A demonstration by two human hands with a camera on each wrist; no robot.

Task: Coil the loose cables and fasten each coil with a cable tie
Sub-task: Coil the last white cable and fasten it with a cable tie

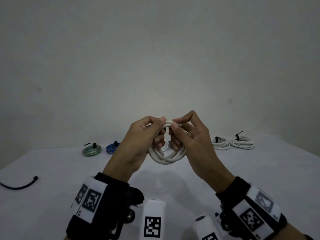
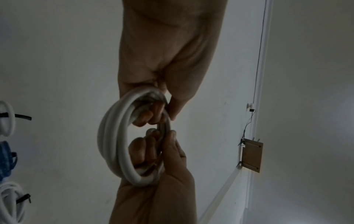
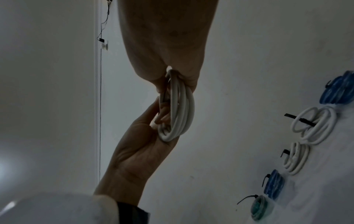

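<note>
A white tabletop (image 1: 52, 170) meets a bare pale wall; no writing is readable. Head view: left hand (image 1: 138, 144) and right hand (image 1: 190, 141) pinch the white cable coil (image 1: 166, 157) above the tabletop, a loose black cable tie (image 1: 20, 185) far left, tied coils (image 1: 241, 142) behind. Left wrist view: curled fingers (image 2: 145, 116) pass through the coil. Right wrist view: tied coils line the right edge.

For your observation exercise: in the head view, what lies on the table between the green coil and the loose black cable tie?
Nothing: in the head view, the white table is bare between the green coil and the loose black cable tie.
</note>
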